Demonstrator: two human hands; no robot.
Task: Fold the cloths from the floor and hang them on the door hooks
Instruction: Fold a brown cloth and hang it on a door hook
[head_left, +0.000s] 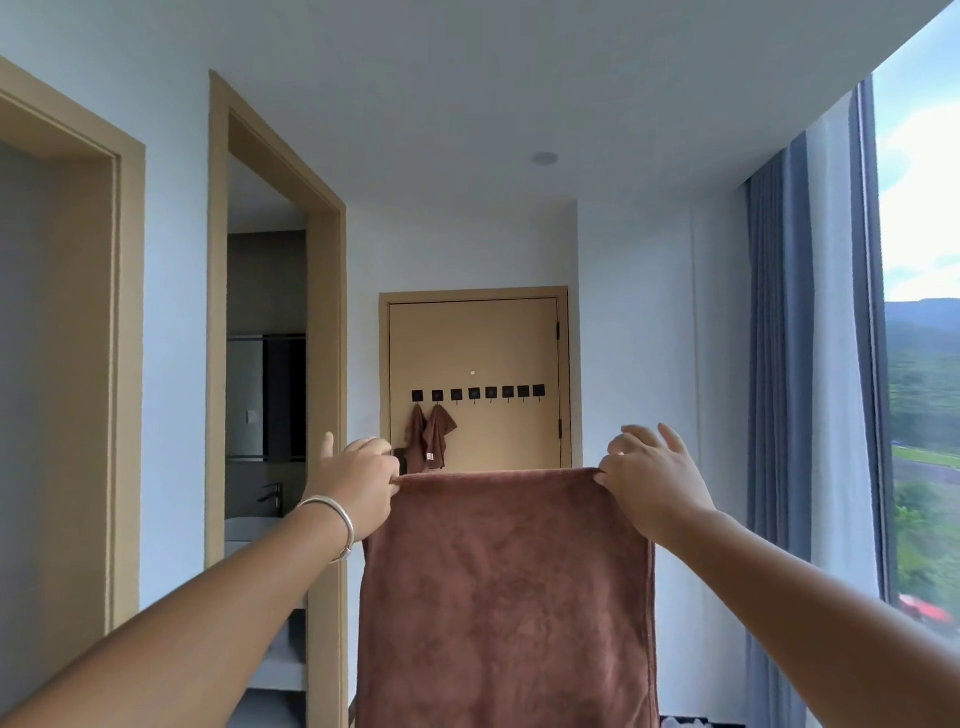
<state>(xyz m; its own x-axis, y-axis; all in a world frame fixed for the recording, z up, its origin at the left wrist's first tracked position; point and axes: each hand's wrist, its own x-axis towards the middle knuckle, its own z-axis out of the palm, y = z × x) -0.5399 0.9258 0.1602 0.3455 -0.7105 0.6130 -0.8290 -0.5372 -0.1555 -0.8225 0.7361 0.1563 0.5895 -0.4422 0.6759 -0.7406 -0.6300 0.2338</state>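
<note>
Brown cloth hangs flat in mid-air, held up at chest height by its two top corners. Left hand (silver bangle on the wrist) pinches the left corner between thumb and curled fingers. Right hand pinches the right corner with thumb and forefinger, its other fingers spread loosely upward. Beyond, at the corridor's end, a tan door carries a row of black hooks; two small brown cloths hang from the leftmost pair.

The cloth hangs between both hands, before the door behind.
</note>
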